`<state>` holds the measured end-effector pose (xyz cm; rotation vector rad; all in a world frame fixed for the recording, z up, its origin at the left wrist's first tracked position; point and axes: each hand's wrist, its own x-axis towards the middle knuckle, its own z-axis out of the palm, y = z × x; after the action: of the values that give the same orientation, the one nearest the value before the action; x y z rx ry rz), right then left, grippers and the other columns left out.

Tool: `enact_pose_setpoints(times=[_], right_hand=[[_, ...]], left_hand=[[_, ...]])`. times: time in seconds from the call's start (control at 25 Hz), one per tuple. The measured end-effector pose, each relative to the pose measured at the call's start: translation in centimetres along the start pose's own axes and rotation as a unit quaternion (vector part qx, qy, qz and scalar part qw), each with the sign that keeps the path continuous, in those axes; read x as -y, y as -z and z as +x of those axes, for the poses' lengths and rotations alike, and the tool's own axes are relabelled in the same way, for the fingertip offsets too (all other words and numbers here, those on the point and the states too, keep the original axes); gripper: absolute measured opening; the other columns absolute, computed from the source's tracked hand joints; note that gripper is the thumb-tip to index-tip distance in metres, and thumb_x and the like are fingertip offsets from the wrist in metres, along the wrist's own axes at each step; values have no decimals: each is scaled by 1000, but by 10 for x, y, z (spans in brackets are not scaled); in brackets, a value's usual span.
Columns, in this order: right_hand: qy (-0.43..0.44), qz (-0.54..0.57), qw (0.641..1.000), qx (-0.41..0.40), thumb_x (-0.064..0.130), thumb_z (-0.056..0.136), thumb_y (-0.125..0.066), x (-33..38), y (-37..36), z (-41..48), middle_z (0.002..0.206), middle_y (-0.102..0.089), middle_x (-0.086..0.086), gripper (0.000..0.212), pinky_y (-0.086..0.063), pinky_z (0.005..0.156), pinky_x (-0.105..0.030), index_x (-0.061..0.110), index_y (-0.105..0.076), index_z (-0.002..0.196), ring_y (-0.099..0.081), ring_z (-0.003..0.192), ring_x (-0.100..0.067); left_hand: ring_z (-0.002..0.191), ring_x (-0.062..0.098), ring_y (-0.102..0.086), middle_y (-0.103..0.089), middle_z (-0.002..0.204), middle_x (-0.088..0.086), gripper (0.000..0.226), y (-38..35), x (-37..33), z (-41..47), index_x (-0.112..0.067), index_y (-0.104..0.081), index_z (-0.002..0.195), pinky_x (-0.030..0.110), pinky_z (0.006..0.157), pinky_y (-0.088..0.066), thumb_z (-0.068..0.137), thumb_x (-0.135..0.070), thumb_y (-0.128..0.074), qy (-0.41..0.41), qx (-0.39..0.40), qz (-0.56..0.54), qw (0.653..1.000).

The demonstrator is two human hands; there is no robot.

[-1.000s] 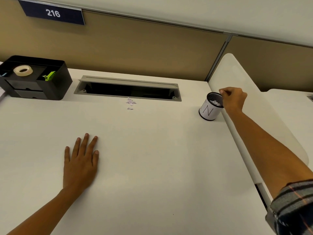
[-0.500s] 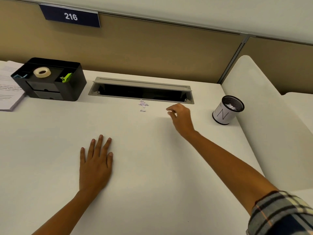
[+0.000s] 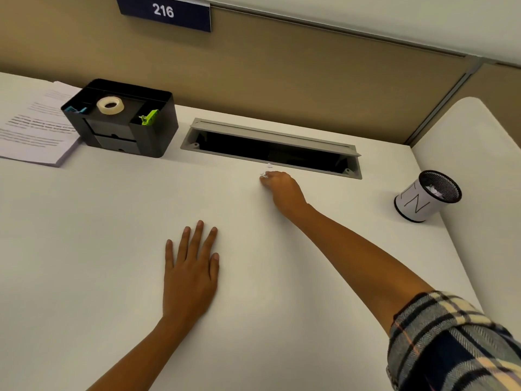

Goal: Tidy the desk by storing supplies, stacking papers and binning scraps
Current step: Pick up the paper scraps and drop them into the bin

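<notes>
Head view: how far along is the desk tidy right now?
Done: tape roll and clips sit in the black organiser, papers lie stacked beside it, and some white bits are in the mesh bin. In hand: the right hand pinches paper scraps by the cable slot; the left hand rests flat on the desk. Left: one loose scrap just beyond the fingers, then binning these.

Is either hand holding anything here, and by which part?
The right hand pinches a small paper scrap between its fingers; too small to tell which part. The left hand lies flat on the desk, holding nothing.
</notes>
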<state>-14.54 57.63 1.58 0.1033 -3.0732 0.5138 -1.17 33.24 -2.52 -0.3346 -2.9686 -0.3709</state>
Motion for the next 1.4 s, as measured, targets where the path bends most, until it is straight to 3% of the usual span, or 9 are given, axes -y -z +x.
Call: enact_pose_setpoints(times=[0.12, 0.24, 0.4, 0.52, 0.72, 0.88, 1.0, 1.2, 1.4], right_hand=[[-14, -75, 997, -26, -4, 89, -43, 9, 3, 1, 102, -61, -24, 21, -47, 79, -42, -6, -63, 98, -58, 97, -38], [-64, -100, 993, -3, 0, 90, -51, 11, 8, 7, 100, -64, -19, 17, -48, 79, -34, -3, -64, 102, -61, 92, -31], [-145, 55, 984, -83, 4, 82, -66, -7, 9, -1, 92, -68, -12, 9, -51, 78, -26, 2, -70, 90, -62, 84, -22], [-206, 182, 947, -165, 5, 77, -71, -24, 27, -24, 80, -64, -5, 5, -48, 71, -21, 3, -70, 81, -56, 72, -13], [-249, 228, 895, -291, 10, 75, -75, -63, 84, -57, 73, -65, -2, 9, -37, 50, 2, 6, -70, 81, -53, 55, -4], [-290, 184, 848, -403, 9, 77, -70, -100, 141, -75, 79, -67, -2, 9, -39, 54, -4, 6, -70, 86, -58, 65, -10], [-331, 125, 812, -464, 6, 80, -67, -131, 169, -91, 85, -69, -7, 8, -53, 66, -22, 6, -69, 88, -56, 70, -12], [-431, 67, 812, -388, -9, 86, -52, -164, 186, -117, 102, -66, -19, 22, -43, 78, -23, -2, -71, 94, -54, 90, -25], [-431, 41, 834, -344, 3, 84, -64, -170, 182, -123, 100, -70, -18, 16, -52, 87, -36, 2, -73, 97, -63, 97, -32]], left_hand=[[145, 18, -11, -15, 157, -4, 53, 1, 0, 0, -31, -20, 148, 45, 117, -8, 95, -39, -19, -3, -3, -1, 1000], [145, 18, -12, -17, 157, -3, 53, 1, 0, 0, -30, -22, 148, 46, 117, -8, 95, -39, -18, -4, -4, -6, 1000], [145, 19, -13, -18, 157, -2, 53, 2, -1, 0, -29, -23, 148, 47, 117, -10, 95, -39, -18, -5, -3, -10, 1000], [145, 19, -13, -18, 157, -2, 54, 2, -1, 0, -29, -22, 148, 48, 117, -10, 95, -40, -17, -6, -1, -6, 1000], [145, 19, -13, -17, 157, -2, 55, 0, 0, 0, -29, -21, 148, 48, 117, -10, 95, -40, -16, -10, 1, 1, 1000], [145, 19, -13, -17, 157, -2, 56, -2, 1, -1, -28, -20, 148, 48, 117, -9, 94, -41, -14, -8, 2, 0, 1000], [145, 19, -13, -18, 156, -2, 56, -1, 0, 0, -28, -21, 148, 47, 117, -8, 94, -42, -13, -7, 2, -4, 1000], [145, 19, -13, -18, 156, -1, 57, 0, 0, -1, -27, -22, 148, 47, 117, -8, 94, -43, -13, -9, 4, -4, 1000], [145, 19, -13, -18, 156, 0, 58, 0, 0, 0, -26, -22, 148, 47, 117, -8, 94, -43, -13, -11, 4, -10, 1000]])
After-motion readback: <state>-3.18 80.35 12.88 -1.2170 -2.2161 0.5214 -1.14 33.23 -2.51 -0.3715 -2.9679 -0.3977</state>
